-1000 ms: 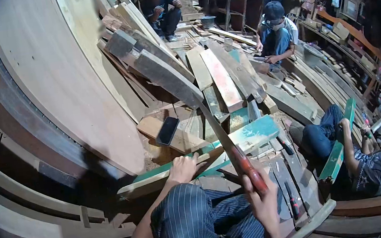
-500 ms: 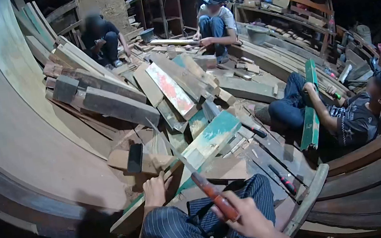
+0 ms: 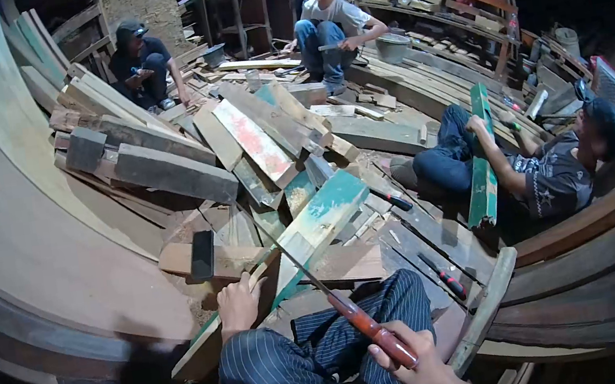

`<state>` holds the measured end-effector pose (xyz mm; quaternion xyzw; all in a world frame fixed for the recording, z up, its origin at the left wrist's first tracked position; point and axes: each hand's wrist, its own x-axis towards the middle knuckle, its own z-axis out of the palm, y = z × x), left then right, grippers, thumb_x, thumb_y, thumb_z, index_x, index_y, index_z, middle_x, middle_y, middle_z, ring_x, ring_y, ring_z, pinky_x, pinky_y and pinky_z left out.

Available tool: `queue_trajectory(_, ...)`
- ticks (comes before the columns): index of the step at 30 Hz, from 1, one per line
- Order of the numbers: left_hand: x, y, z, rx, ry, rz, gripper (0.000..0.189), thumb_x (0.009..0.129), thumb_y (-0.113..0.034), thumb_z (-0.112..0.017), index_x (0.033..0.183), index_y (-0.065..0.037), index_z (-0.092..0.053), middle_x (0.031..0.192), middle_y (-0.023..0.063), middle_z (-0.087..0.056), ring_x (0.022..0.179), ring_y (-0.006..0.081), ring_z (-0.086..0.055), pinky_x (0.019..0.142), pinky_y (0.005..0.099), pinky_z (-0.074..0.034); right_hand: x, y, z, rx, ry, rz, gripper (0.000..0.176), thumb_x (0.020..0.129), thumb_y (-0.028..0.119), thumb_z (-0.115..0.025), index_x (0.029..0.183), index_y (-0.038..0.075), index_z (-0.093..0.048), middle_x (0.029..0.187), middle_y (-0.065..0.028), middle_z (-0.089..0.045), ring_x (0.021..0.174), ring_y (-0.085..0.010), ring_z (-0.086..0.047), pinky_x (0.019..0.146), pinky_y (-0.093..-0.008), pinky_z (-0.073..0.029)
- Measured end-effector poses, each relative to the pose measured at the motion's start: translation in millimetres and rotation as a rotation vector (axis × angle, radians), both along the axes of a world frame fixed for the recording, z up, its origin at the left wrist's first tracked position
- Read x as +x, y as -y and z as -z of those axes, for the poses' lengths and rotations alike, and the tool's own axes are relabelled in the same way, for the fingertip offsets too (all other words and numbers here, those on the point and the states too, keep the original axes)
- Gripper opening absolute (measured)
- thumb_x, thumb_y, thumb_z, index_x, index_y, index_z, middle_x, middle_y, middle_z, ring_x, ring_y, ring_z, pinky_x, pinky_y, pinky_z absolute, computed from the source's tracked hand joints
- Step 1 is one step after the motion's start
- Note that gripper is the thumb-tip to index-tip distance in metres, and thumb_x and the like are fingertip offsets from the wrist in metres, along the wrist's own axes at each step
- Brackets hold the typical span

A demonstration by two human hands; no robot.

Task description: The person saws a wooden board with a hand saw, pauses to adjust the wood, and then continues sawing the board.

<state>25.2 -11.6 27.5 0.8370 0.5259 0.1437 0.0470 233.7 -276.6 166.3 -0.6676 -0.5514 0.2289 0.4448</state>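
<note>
My right hand (image 3: 409, 358) is wrapped round the reddish-brown wooden handle of a machete (image 3: 370, 326). Its long, narrow blade points up and left, overlapping a board in this view. That board (image 3: 324, 225), painted green with bare pale patches, lies slanted in front of my knees. My left hand (image 3: 239, 305) grips its lower left part, with fingers over the edge by a split-looking strip. Just beyond the left hand, a black phone-like slab (image 3: 202, 255) rests on a brown wood block (image 3: 175, 258).
Stacked beams (image 3: 175, 171) and painted offcuts fill the middle. To the right lie a black-and-red handled tool (image 3: 445, 279) and another black-handled tool (image 3: 395, 199). A person (image 3: 554, 157) at right holds a green beam (image 3: 483, 167). Two people crouch at the back.
My view has shifted, so the scene sits further left and up. The machete handle has moved down and right in my right hand. A person at the back has swung an arm outward.
</note>
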Motion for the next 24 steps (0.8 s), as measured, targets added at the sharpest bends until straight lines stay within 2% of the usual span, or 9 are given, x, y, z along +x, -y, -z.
queue_trajectory(4,1,-5,2,0.002,-0.006,-0.001,0.042,0.097,-0.045,-0.058,0.095,-0.004,-0.063,0.073,0.0243,-0.067,0.073,0.0442,-0.067,0.066,0.0551,-0.050,0,-9,-9,0.055,-0.154,-0.059,0.030,0.089,0.018,-0.076,0.110,0.002,-0.061,0.070,-0.0134,-0.063,0.053,-0.0249,-0.064,0.052,-0.0312,-0.048)
queue_trajectory(8,4,6,-8,-0.001,-0.020,-0.006,0.047,0.097,-0.048,-0.057,0.093,-0.002,-0.062,0.075,0.0253,-0.067,0.075,0.0448,-0.067,0.067,0.0543,-0.050,1,-30,-4,0.044,-0.162,-0.068,0.029,0.092,0.018,-0.073,0.112,0.002,-0.060,0.069,-0.0141,-0.062,0.053,-0.0223,-0.064,0.052,-0.0297,-0.048)
queue_trajectory(10,-2,0,19,0.063,0.015,0.002,0.048,0.097,-0.049,-0.056,0.092,-0.001,-0.062,0.075,0.0252,-0.067,0.075,0.0450,-0.067,0.067,0.0539,-0.051,-4,-43,2,0.075,-0.183,-0.061,0.028,0.093,0.018,-0.072,0.113,0.003,-0.060,0.068,-0.0131,-0.059,0.051,-0.0201,-0.058,0.051,-0.0289,-0.045)
queue_trajectory(13,0,3,8,0.040,-0.007,-0.009,0.048,0.097,-0.049,-0.056,0.092,-0.002,-0.062,0.075,0.0252,-0.067,0.075,0.0449,-0.067,0.067,0.0539,-0.051,-9,-55,-2,0.113,-0.175,-0.055,0.026,0.094,0.016,-0.071,0.113,0.002,-0.060,0.067,-0.0122,-0.058,0.051,-0.0159,-0.053,0.051,-0.0277,-0.042)
queue_trajectory(20,3,5,-3,0.021,-0.029,-0.024,0.048,0.097,-0.048,-0.056,0.091,-0.002,-0.062,0.075,0.0251,-0.067,0.075,0.0446,-0.067,0.067,0.0540,-0.051,-2,-61,11,0.124,-0.187,-0.009,0.024,0.094,0.015,-0.070,0.109,-0.001,-0.062,0.069,-0.0115,-0.058,0.055,-0.0136,-0.053,0.053,-0.0280,-0.043)
queue_trajectory(21,3,5,-3,0.016,-0.031,-0.028,0.047,0.097,-0.048,-0.056,0.091,-0.002,-0.062,0.075,0.0251,-0.067,0.075,0.0446,-0.067,0.067,0.0540,-0.051,-1,-62,9,0.153,-0.172,-0.001,0.020,0.093,0.012,-0.070,0.107,0.001,-0.060,0.068,-0.0145,-0.057,0.050,-0.0242,-0.056,0.052,-0.0315,-0.045)
queue_trajectory(24,3,4,-2,0.006,-0.029,-0.038,0.046,0.097,-0.047,-0.058,0.092,-0.002,-0.062,0.075,0.0248,-0.067,0.074,0.0444,-0.067,0.067,0.0541,-0.051,3,-62,12,0.145,-0.192,0.012,0.021,0.093,0.013,-0.070,0.108,0.001,-0.060,0.068,-0.0141,-0.058,0.051,-0.0212,-0.056,0.052,-0.0308,-0.044)
